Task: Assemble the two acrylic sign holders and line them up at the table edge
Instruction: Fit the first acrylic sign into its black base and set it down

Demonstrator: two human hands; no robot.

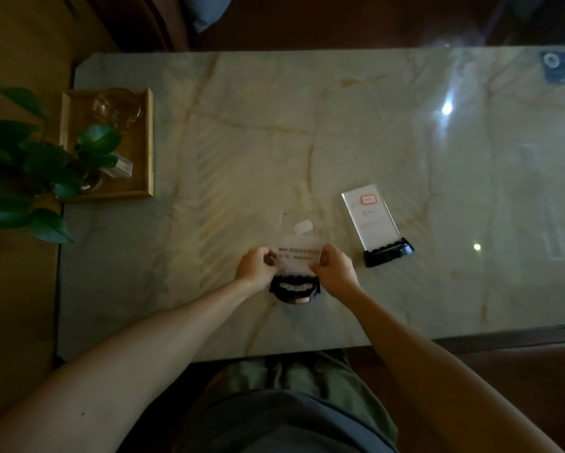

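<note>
A clear acrylic panel (299, 246) with a printed white card inside stands over a black base (295, 290) near the middle of the marble table (274, 142). My left hand (255, 268) pinches the panel's left edge and my right hand (335, 266) pinches its right edge. The panel's lower edge is hidden behind my fingers, so I cannot tell whether it sits in the base's slot. To the right stands a second sign holder (374, 223), its clear panel with a red-marked card set in its own black base (389, 253).
A wooden tray (145, 142) with glassware and a small clear block sits at the table's left end, partly under a leafy plant (42, 161). A dark object (560, 65) lies at the far right corner. The near table edge runs just above my lap.
</note>
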